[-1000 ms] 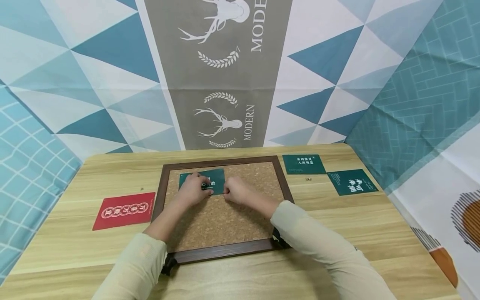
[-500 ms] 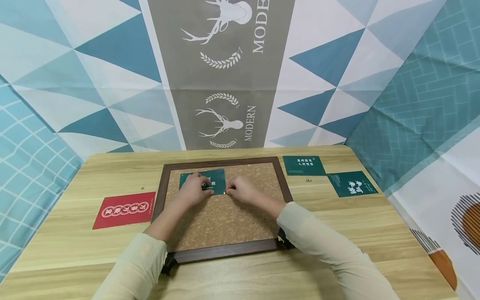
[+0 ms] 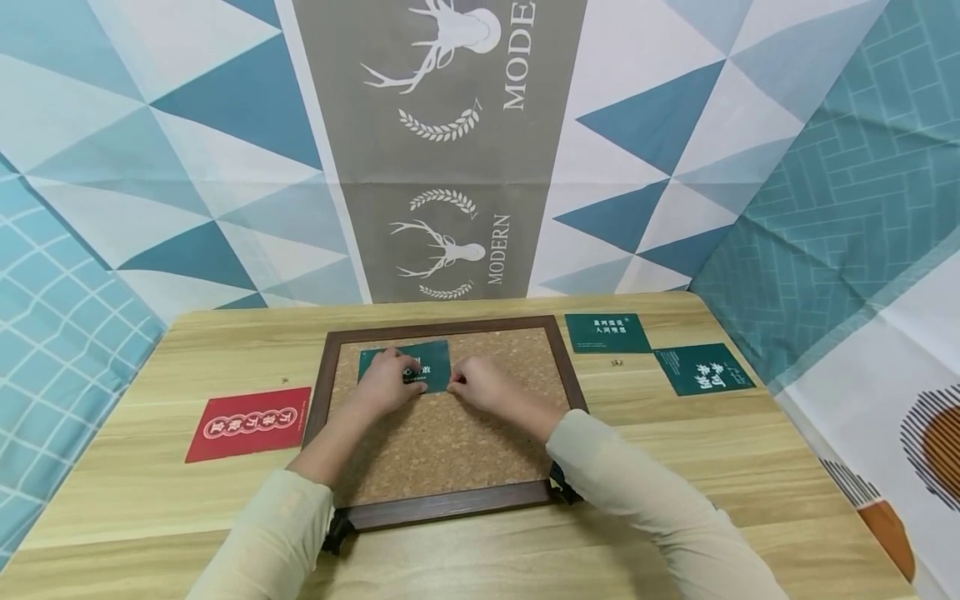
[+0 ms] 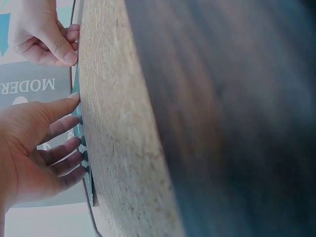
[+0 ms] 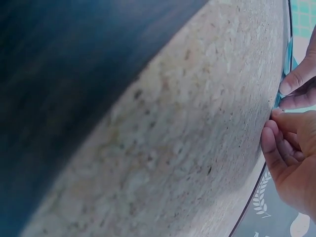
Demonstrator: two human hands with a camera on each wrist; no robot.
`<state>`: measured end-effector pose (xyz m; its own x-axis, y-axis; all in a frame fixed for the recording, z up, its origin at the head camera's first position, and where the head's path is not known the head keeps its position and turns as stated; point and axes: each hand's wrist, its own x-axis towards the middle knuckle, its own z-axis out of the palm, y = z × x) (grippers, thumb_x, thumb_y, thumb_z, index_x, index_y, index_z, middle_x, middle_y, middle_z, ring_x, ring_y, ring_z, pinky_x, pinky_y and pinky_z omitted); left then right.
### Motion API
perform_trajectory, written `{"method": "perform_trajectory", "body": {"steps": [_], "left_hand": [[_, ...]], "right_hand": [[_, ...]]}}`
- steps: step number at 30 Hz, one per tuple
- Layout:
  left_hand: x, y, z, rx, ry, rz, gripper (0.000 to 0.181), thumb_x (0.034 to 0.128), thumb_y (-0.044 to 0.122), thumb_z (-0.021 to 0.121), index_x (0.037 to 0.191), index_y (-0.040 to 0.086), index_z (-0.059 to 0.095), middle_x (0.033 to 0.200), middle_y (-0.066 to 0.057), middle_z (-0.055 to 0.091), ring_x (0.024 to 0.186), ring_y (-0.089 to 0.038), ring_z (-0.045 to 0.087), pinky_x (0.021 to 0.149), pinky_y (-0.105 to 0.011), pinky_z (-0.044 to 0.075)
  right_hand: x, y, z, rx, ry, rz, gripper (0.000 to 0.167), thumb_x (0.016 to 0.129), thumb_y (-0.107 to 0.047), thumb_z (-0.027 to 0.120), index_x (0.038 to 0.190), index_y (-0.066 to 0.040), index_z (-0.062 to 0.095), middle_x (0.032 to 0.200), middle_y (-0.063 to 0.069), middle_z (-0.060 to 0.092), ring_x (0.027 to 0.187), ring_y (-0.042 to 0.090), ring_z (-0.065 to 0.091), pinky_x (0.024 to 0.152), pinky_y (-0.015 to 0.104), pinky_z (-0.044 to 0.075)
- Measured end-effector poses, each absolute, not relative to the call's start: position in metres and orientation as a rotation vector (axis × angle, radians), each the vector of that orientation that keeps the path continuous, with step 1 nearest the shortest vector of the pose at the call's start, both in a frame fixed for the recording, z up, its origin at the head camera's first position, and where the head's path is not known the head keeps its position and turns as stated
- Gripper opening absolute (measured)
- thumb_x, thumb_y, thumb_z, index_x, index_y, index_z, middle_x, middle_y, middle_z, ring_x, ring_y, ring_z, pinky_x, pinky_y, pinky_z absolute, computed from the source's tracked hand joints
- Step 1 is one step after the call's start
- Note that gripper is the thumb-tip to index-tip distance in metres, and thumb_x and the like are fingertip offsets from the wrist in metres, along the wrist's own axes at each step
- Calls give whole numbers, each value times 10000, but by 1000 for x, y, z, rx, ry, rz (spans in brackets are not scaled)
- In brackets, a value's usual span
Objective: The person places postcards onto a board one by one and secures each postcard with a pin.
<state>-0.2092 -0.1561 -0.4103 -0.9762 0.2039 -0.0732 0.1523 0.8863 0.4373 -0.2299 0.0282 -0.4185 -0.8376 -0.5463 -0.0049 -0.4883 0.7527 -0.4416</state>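
Note:
A green card (image 3: 437, 360) with white characters lies on the upper left part of a cork board (image 3: 450, 450) with a dark wooden frame. My left hand (image 3: 386, 382) presses it down with spread fingers, covering much of its middle. In the left wrist view, the fingertips of the left hand (image 4: 44, 148) touch the card along its length. At the card's lower right corner, my right hand (image 3: 480, 385) pinches a small thumbtack between thumb and forefinger; the fingers mostly hide it. In the right wrist view, the right hand (image 5: 296, 158) has its other fingers curled against the cork.
A red card (image 3: 251, 423) lies on the wooden table (image 3: 150, 517) left of the board. To the right are a green card (image 3: 607, 333) and another green card (image 3: 703, 369). Small brass-coloured pieces (image 3: 617, 362) lie near them. Black clips (image 3: 339, 532) sit at the board's near corners.
A shiny spot showed at my right fingertips half a second ago; now the fingers cover it. The right hand shifted slightly at the card's corner. My left hand stays on the card.

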Motion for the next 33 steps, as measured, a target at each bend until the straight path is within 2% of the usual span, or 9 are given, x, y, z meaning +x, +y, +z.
{"method": "perform_trajectory", "body": {"steps": [13, 17, 22, 33], "left_hand": [[-209, -157, -411, 279, 2952, 651, 337, 877, 256, 653, 1136, 40, 647, 1201, -202, 528, 1153, -397, 476, 915, -509, 444], [-210, -156, -412, 272, 2950, 634, 344, 883, 260, 646, 1151, 44, 641, 1210, -194, 524, 1156, -390, 473, 909, -503, 449], [-210, -156, -413, 274, 2947, 620, 355, 888, 264, 640, 1166, 44, 637, 1212, -187, 524, 1158, -381, 474, 914, -503, 449], [-209, -155, -408, 314, 2964, 584, 354, 879, 283, 646, 1142, 46, 645, 1178, -191, 544, 1117, -383, 504, 895, -521, 449]], "right_hand": [[-226, 22, -417, -801, 2842, -608, 160, 898, -176, 625, 790, -104, 717, 771, 2, 695, 689, 93, 619, 633, 206, 495], [-226, 24, -420, -835, 2843, -692, 142, 888, -150, 635, 800, -82, 724, 788, 25, 699, 724, 115, 634, 663, 224, 512], [-227, 29, -422, -838, 2810, -847, 123, 869, -111, 646, 782, -61, 716, 779, 44, 694, 697, 101, 609, 630, 201, 491], [-232, 46, -412, -770, 2842, -877, 114, 874, -115, 630, 875, -46, 722, 809, 56, 693, 708, 114, 596, 615, 205, 468]]}}
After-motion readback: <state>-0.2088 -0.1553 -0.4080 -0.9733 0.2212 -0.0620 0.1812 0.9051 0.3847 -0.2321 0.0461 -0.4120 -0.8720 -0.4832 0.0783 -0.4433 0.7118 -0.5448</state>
